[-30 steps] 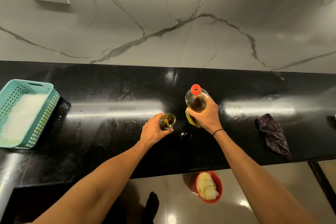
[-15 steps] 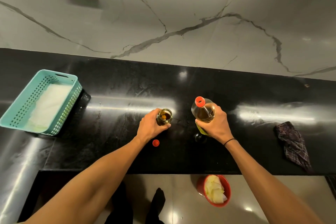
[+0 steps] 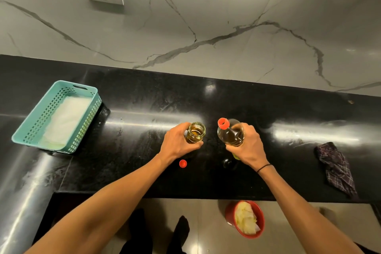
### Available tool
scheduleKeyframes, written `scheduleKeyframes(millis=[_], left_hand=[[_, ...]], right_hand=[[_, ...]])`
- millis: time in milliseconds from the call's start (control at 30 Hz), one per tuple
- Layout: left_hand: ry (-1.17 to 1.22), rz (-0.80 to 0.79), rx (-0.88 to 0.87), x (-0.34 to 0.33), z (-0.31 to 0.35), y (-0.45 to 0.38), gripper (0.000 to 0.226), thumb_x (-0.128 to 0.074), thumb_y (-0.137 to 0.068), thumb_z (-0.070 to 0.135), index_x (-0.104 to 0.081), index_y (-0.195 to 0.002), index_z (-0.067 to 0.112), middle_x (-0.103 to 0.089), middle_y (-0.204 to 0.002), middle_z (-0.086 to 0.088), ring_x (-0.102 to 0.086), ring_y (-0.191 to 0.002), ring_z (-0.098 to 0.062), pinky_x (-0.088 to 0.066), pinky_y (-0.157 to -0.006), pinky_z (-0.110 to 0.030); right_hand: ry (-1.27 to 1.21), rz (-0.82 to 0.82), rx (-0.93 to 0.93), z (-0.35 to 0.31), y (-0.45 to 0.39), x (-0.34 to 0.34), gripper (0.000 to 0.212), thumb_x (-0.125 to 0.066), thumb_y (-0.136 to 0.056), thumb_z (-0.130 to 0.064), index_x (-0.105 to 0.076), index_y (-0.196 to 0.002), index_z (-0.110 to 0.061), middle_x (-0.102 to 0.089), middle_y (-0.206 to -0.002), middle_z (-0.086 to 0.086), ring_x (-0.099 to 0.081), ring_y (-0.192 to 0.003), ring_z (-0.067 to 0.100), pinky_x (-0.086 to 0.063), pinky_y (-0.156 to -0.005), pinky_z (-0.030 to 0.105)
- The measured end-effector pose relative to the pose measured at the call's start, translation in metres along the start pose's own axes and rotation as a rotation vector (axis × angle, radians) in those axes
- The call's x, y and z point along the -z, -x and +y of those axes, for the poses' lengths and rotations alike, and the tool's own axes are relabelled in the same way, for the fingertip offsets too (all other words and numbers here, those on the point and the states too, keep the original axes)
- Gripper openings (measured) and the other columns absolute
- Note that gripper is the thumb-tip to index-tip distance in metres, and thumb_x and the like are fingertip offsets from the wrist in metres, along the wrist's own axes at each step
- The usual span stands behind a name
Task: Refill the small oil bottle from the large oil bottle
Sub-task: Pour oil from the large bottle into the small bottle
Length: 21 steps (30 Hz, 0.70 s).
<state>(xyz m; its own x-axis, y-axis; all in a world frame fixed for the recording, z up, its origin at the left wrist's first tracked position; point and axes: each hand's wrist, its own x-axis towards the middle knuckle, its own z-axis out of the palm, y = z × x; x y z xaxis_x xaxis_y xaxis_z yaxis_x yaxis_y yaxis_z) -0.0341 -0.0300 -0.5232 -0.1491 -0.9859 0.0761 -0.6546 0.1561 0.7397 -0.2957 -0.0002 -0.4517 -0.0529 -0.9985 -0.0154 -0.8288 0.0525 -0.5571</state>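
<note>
Your left hand (image 3: 177, 144) fingers curl around the small oil bottle (image 3: 195, 135), open on the desk (image 3: 144, 113); your right hand (image 3: 247, 146) grips the large oil bottle (image 3: 231, 133); pouring is not started

No readable text, label, brand or number on anything in view.

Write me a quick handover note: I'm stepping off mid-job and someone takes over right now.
Left hand: grips the small oil bottle, open-mouthed, standing on the counter.
Right hand: grips the large oil bottle; its red top looks still on.
A loose red cap lies on the counter near the left wrist.
Done: small bottle opened, both bottles held.
Left: open the large bottle if capped, pour, recap both.
</note>
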Motion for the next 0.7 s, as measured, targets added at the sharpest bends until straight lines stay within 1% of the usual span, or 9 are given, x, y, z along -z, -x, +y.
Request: scheduleKeyframes(millis=[67,200,300,400,467,567,700], left_hand=[[-0.020,0.009,-0.038,0.007,0.004,0.000,0.050,-0.085,-0.072,0.060,-0.067,-0.106,0.029,-0.066,-0.092,0.017,-0.060,-0.080,-0.007,-0.051,-0.072,-0.031],[-0.045,0.005,-0.076,0.023,0.006,-0.005,0.058,-0.080,-0.072,0.071,-0.067,-0.109,0.028,-0.072,-0.098,0.012,-0.064,-0.080,-0.011,-0.058,-0.075,-0.038],[-0.064,0.022,-0.105,0.035,0.010,-0.011,0.064,-0.075,-0.071,0.076,-0.067,-0.108,0.025,-0.073,-0.096,0.010,-0.065,-0.079,-0.011,-0.060,-0.072,-0.039],[-0.076,0.041,-0.136,0.052,0.016,-0.016,0.061,-0.076,-0.072,0.074,-0.064,-0.103,0.024,-0.070,-0.092,0.009,-0.061,-0.075,-0.010,-0.058,-0.068,-0.035],[-0.078,0.047,-0.157,0.060,0.020,-0.020,0.057,-0.079,-0.073,0.071,-0.063,-0.101,0.024,-0.069,-0.091,0.008,-0.061,-0.075,-0.009,-0.058,-0.070,-0.033],[-0.093,0.054,-0.177,0.071,0.024,-0.025,0.057,-0.080,-0.073,0.069,-0.064,-0.103,0.023,-0.070,-0.093,0.008,-0.061,-0.075,-0.009,-0.057,-0.072,-0.030],[-0.108,0.074,-0.196,0.084,0.027,-0.028,0.056,-0.079,-0.073,0.069,-0.063,-0.103,0.025,-0.069,-0.092,0.010,-0.061,-0.075,-0.008,-0.055,-0.072,-0.027]], right_hand=[[0.058,-0.006,0.006,-0.007,-0.001,0.005,0.064,-0.091,-0.057,-0.036,-0.059,-0.112,-0.030,-0.058,-0.106,-0.003,-0.062,-0.091,0.017,-0.059,-0.080,0.044],[0.174,-0.019,0.052,-0.025,-0.004,0.018,0.058,-0.090,-0.061,-0.038,-0.059,-0.108,-0.023,-0.054,-0.099,-0.004,-0.060,-0.090,0.022,-0.057,-0.077,0.043],[0.259,-0.013,0.111,-0.040,-0.009,0.026,0.057,-0.090,-0.063,-0.038,-0.060,-0.107,-0.019,-0.052,-0.095,-0.008,-0.058,-0.090,0.021,-0.056,-0.077,0.044],[0.326,-0.008,0.141,-0.057,-0.013,0.034,0.059,-0.089,-0.063,-0.041,-0.060,-0.110,-0.019,-0.050,-0.094,-0.008,-0.057,-0.089,0.022,-0.055,-0.078,0.043],[0.369,-0.007,0.161,-0.065,-0.017,0.037,0.059,-0.088,-0.064,-0.045,-0.059,-0.110,-0.021,-0.054,-0.096,-0.006,-0.057,-0.090,0.021,-0.054,-0.079,0.042],[0.436,-0.002,0.194,-0.079,-0.022,0.043,0.058,-0.085,-0.067,-0.049,-0.059,-0.111,-0.021,-0.061,-0.099,-0.003,-0.055,-0.091,0.019,-0.053,-0.080,0.041],[0.534,-0.004,0.227,-0.097,-0.028,0.051,0.054,-0.082,-0.069,-0.049,-0.059,-0.109,-0.022,-0.061,-0.099,-0.003,-0.056,-0.092,0.020,-0.051,-0.079,0.041]])
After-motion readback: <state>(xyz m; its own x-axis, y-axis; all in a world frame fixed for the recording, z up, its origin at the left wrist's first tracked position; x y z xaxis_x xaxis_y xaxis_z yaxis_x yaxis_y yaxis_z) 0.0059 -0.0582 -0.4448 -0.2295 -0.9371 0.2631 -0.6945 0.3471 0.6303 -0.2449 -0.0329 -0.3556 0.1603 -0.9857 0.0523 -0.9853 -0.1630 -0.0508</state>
